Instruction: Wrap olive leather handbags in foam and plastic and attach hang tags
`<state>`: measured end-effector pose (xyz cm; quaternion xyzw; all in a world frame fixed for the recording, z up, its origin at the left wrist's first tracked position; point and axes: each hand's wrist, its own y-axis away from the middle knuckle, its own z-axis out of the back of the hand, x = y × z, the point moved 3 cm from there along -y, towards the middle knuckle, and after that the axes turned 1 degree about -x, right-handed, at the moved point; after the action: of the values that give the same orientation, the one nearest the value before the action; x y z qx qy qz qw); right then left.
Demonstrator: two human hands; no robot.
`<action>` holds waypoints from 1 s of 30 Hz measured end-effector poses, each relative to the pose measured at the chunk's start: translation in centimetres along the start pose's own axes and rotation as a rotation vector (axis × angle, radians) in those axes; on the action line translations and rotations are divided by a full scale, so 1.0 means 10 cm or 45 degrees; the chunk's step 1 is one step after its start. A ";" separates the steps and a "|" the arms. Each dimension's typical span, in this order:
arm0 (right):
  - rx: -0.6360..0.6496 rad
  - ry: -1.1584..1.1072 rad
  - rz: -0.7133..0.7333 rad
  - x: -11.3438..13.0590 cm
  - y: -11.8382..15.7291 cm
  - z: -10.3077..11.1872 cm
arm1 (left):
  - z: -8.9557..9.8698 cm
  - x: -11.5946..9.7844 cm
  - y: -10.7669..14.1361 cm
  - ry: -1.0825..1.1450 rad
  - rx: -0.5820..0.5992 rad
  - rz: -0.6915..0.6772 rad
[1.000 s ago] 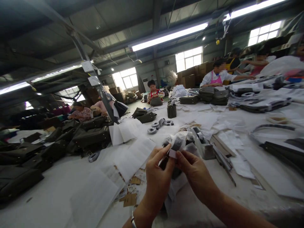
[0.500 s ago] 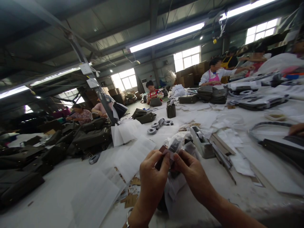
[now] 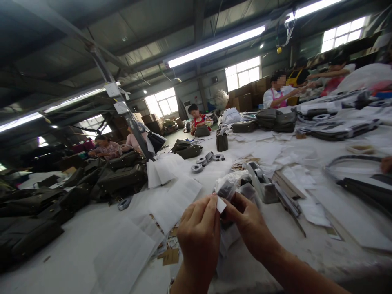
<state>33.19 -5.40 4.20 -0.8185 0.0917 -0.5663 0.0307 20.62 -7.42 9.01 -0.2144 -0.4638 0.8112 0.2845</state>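
Note:
Close together at the lower middle are both hands. My left hand (image 3: 200,226) is closed, its fingertips pinching a small white piece (image 3: 221,205). Next to it, my right hand (image 3: 249,220) is closed too, with thumb and finger at the right side of that piece; what lies between its fingers is partly hidden. Clear plastic wrapping (image 3: 229,183) bulges just beyond the fingertips. Under the hands, a partly wrapped item is mostly hidden. A grey tape dispenser (image 3: 266,190) stands to the right of my right hand.
Dark bags (image 3: 118,179) are piled on the left. White foam sheets (image 3: 125,253) and cardboard scraps (image 3: 170,256) lie left of my hands. Grey strips (image 3: 289,204) lie right of the dispenser. A person's hand (image 3: 386,164) shows at the right edge; other people sit farther back.
My left hand has turned so its back faces up more. A brown piece at the fingertips is no longer visible, and a white piece shows there. The view has shifted slightly.

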 end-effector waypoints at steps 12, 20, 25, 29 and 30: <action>0.086 0.070 0.084 0.06 0.01 0.11 | -0.14 0.01 0.17 -0.048 0.151 -0.052; 0.268 0.082 0.059 0.18 -0.09 0.17 | -0.10 0.39 -0.15 0.678 0.609 0.632; 0.313 0.361 0.152 0.11 -0.40 0.65 | -0.21 0.41 -0.20 1.000 0.693 0.922; -0.439 1.222 0.232 0.07 -0.89 1.69 | -0.28 0.49 -0.14 1.147 0.415 1.211; -0.504 1.333 0.198 0.04 -1.01 1.91 | -0.30 0.51 -0.13 1.159 0.371 1.252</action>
<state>52.27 3.46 -0.69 -0.4093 0.2594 -0.8648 -0.1314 18.97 -1.68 8.30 -0.6791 -0.0327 0.7294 0.0758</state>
